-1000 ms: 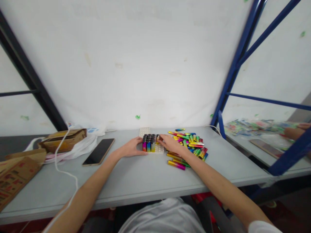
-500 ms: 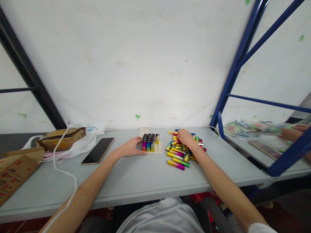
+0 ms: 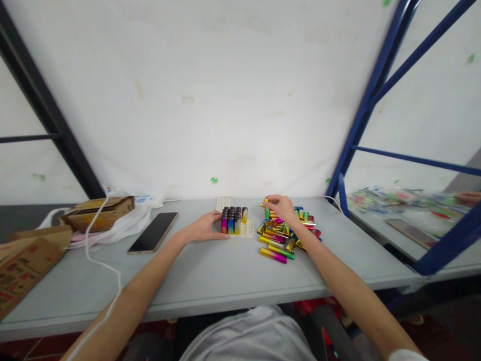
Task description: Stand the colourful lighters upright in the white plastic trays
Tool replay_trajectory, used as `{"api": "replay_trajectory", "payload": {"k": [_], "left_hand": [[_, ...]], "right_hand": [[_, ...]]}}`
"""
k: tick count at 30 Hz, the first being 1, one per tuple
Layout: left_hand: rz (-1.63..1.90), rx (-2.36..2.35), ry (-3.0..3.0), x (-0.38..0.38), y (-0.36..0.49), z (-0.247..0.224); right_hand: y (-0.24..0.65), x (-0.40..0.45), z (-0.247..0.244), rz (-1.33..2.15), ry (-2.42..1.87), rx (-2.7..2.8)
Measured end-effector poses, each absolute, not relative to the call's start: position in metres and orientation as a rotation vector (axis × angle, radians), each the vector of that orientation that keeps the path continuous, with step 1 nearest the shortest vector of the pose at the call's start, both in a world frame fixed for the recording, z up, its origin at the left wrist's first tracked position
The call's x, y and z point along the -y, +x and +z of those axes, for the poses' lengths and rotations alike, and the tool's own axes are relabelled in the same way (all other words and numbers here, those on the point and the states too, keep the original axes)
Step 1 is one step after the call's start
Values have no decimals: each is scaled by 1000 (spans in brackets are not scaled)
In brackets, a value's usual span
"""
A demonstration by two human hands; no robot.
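Note:
My left hand [image 3: 205, 226] cups the left side of a white holed tray [image 3: 247, 228], its thumb along the front and its fingers behind. Several lighters [image 3: 231, 224] with black tops and shiny coloured bodies stand upright in close rows in the tray. One yellow lighter [image 3: 244, 215] stands at the back right of them. My right hand [image 3: 281, 206] is raised just above the far left of a loose pile, pinching a shiny yellow lighter [image 3: 264, 202], mostly hidden by the fingers. The pile of metallic lighters [image 3: 276, 243] lies jumbled under my right wrist.
Another white holed tray [image 3: 224, 201] lies behind the lighters. A phone [image 3: 154, 232], a white cable [image 3: 88, 245] and cardboard boxes [image 3: 97, 215] are on the left. A blue metal frame [image 3: 355, 120] rises at right, beyond it plastic packets [image 3: 394, 198] and another person's hand [image 3: 468, 198].
My right hand has lifted from the pile and moved slightly left, with a yellow lighter now between its fingertips. The left hand stays at the tray. The other person's hand has moved right.

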State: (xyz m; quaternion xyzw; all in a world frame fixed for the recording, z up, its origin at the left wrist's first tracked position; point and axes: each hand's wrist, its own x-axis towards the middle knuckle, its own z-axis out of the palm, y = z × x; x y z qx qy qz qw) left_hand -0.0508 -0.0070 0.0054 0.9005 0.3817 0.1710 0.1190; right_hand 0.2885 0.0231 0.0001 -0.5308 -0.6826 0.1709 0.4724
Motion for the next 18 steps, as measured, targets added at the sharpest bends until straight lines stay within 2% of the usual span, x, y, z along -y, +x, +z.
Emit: {"api": "replay_trajectory", "payload": {"k": [8, 18], "left_hand": [[513, -1103, 2629, 6, -51, 4], [521, -1075, 2599, 8, -50, 7]], "right_hand": [[258, -3, -1, 1099, -971, 1289], [244, 8, 4, 1261, -903, 1226]]}}
